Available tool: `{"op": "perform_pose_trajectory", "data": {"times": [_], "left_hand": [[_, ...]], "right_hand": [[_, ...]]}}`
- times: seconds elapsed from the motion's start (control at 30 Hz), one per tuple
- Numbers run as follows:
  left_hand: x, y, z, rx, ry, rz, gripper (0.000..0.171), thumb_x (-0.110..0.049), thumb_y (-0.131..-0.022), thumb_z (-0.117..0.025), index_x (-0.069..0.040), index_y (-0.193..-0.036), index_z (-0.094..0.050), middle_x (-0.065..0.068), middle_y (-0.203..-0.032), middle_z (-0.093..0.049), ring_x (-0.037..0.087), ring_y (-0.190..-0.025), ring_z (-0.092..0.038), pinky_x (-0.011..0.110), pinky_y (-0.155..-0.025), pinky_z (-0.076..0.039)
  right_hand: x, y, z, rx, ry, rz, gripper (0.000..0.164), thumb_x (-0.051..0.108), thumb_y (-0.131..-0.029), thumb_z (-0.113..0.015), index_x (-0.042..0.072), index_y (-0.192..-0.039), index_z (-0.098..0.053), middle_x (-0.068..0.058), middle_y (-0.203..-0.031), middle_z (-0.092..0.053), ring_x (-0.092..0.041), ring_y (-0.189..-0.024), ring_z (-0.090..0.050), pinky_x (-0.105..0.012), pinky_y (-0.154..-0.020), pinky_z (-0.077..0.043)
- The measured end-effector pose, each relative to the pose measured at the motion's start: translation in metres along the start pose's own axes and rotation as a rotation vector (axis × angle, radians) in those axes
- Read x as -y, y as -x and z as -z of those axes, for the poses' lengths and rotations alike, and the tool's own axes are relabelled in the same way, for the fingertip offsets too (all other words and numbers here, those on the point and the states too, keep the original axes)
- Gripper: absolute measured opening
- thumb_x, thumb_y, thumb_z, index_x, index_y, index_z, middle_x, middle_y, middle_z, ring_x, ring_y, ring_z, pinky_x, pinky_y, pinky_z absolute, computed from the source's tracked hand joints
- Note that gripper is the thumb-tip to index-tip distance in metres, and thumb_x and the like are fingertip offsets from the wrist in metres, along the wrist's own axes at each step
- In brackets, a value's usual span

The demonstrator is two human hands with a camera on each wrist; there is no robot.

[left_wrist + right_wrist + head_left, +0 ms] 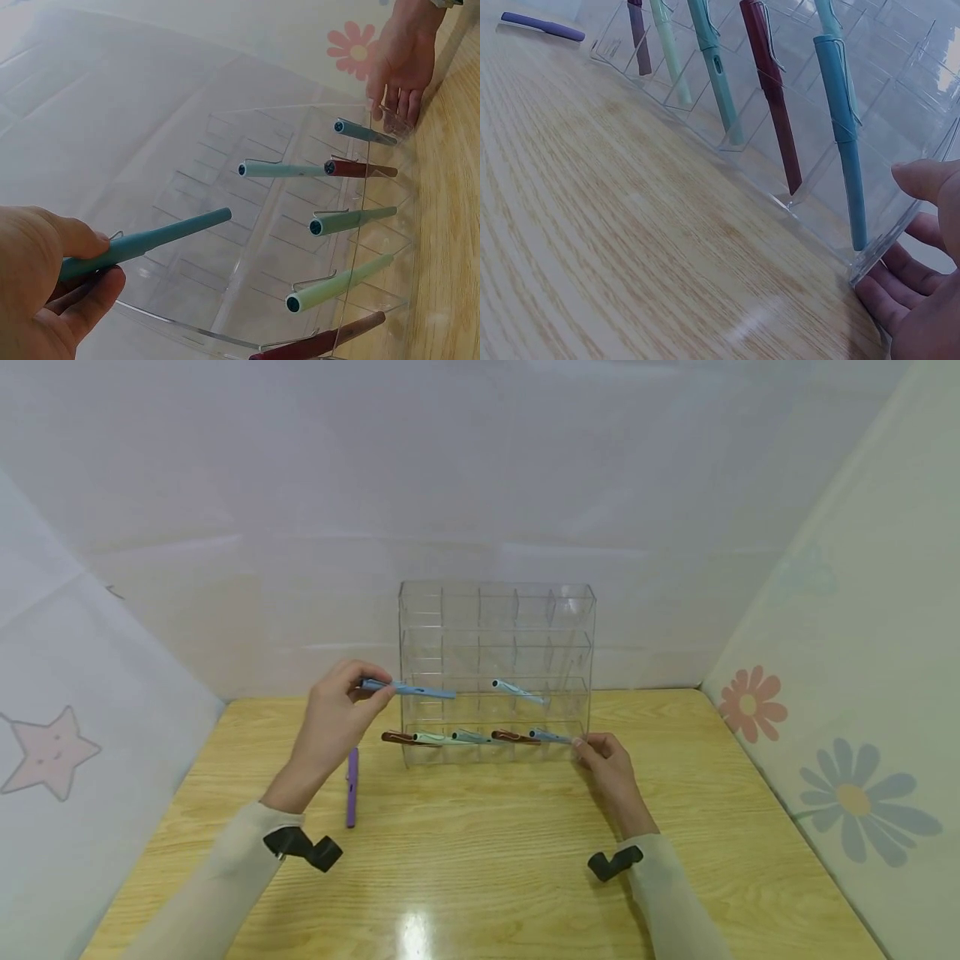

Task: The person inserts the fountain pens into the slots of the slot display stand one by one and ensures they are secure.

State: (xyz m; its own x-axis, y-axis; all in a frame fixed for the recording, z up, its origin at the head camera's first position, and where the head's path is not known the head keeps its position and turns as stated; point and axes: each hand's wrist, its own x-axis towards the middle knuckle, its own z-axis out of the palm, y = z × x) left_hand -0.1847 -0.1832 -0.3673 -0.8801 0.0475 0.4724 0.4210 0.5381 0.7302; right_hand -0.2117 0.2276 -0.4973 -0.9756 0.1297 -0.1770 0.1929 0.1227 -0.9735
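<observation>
My left hand (336, 712) pinches a blue pen (426, 692) between thumb and fingers. The pen lies nearly level, its narrow end overlapping the left part of a clear compartment rack (590, 652) in the head view. With thumb in front and fingers behind, my right hand (611, 770) grips the rack's lower right corner. Along the bottom row lean several pens: a dark red pen (322, 343), a light green pen (337, 283), a teal pen (352, 220), another dark red pen (774, 90) and a blue pen (844, 135). A pale blue pen (519, 692) sits one row higher.
A purple pen (352, 789) lies on the wooden table (465, 868), left of the rack and near my left forearm. Behind the rack hangs a pale cloth wall (315, 568); another cloth wall with printed flowers (855, 802) stands at the right.
</observation>
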Motion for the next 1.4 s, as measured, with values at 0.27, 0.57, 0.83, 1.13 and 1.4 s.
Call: {"op": "perform_pose_trajectory", "data": {"times": [0.27, 0.57, 0.83, 1.13, 1.4], "left_hand": [[0.002, -0.011, -0.013, 0.018, 0.015, 0.011, 0.013, -0.009, -0.101, -0.073, -0.002, -0.112, -0.071, 0.013, -0.117, -0.065, 0.023, -0.103, -0.067, 0.007, -0.086, -0.054], [-0.003, -0.023, -0.026, 0.060, 0.000, 0.020, 0.015, -0.014, -0.104, -0.071, -0.005, -0.115, -0.072, 0.012, -0.119, -0.064, 0.026, -0.110, -0.069, 0.031, -0.093, -0.063], [-0.009, -0.033, -0.039, 0.078, -0.015, 0.018, 0.013, -0.010, -0.103, -0.071, -0.003, -0.113, -0.071, 0.014, -0.116, -0.064, 0.029, -0.107, -0.069, 0.044, -0.094, -0.063], [-0.009, -0.040, -0.057, 0.068, -0.022, 0.015, 0.012, -0.007, -0.104, -0.068, 0.000, -0.114, -0.070, 0.017, -0.118, -0.063, 0.031, -0.105, -0.069, 0.045, -0.093, -0.063], [-0.007, -0.041, -0.066, 0.101, -0.064, -0.004, 0.010, -0.006, -0.104, -0.067, 0.000, -0.112, -0.069, 0.015, -0.116, -0.062, 0.029, -0.101, -0.070, 0.042, -0.090, -0.064]], "right_hand": [[0.012, 0.012, -0.001, 0.008, -0.001, -0.001, 0.032, 0.019, -0.106, -0.068, -0.001, -0.129, -0.060, -0.004, -0.122, -0.068, -0.022, -0.115, -0.063, -0.042, -0.107, -0.056], [0.010, 0.008, 0.000, -0.001, -0.018, -0.002, 0.030, 0.017, -0.105, -0.068, 0.000, -0.128, -0.060, 0.003, -0.114, -0.068, -0.020, -0.111, -0.064, -0.037, -0.103, -0.058], [0.012, 0.011, -0.002, 0.002, -0.013, 0.008, 0.029, 0.018, -0.105, -0.069, -0.001, -0.126, -0.060, 0.004, -0.110, -0.069, -0.022, -0.110, -0.064, -0.038, -0.103, -0.058], [-0.008, -0.006, 0.000, -0.017, -0.013, -0.005, 0.032, 0.022, -0.106, -0.068, 0.003, -0.130, -0.060, 0.009, -0.112, -0.067, -0.016, -0.110, -0.063, -0.033, -0.103, -0.057], [-0.021, -0.012, -0.001, -0.021, 0.011, 0.031, 0.038, 0.032, -0.106, -0.069, 0.007, -0.133, -0.059, 0.001, -0.127, -0.066, -0.016, -0.117, -0.062, -0.033, -0.103, -0.055]]}}
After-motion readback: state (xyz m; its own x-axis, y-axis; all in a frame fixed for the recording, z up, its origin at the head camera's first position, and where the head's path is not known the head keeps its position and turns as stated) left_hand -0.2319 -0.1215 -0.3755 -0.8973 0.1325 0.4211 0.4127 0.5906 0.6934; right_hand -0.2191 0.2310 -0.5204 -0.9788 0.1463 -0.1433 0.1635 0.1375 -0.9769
